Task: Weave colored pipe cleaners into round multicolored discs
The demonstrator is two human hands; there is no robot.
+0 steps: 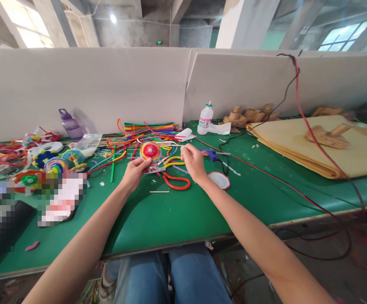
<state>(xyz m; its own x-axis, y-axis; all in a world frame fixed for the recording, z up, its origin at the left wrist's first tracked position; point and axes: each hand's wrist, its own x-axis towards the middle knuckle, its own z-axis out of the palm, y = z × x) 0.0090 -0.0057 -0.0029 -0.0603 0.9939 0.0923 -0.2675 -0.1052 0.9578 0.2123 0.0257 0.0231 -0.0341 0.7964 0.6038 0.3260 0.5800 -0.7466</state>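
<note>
My left hand pinches the lower edge of a round disc with a red middle, a white spot and a yellow outer ring. To its right my right hand is closed, fingertips pressed together. A thin pale strand seems to run from the disc to these fingertips. Scissors with a red handle loop lie below, between the hands. Just right of my right hand is a blue glue gun. A round white lid-like piece with a red rim lies by my right wrist.
Coloured pipe cleaners are piled behind the hands. At left are finished-looking coiled pieces, a purple bottle and a blurred-out phone. A white bottle stands at the back. A red cable crosses rightward toward yellowish sheets.
</note>
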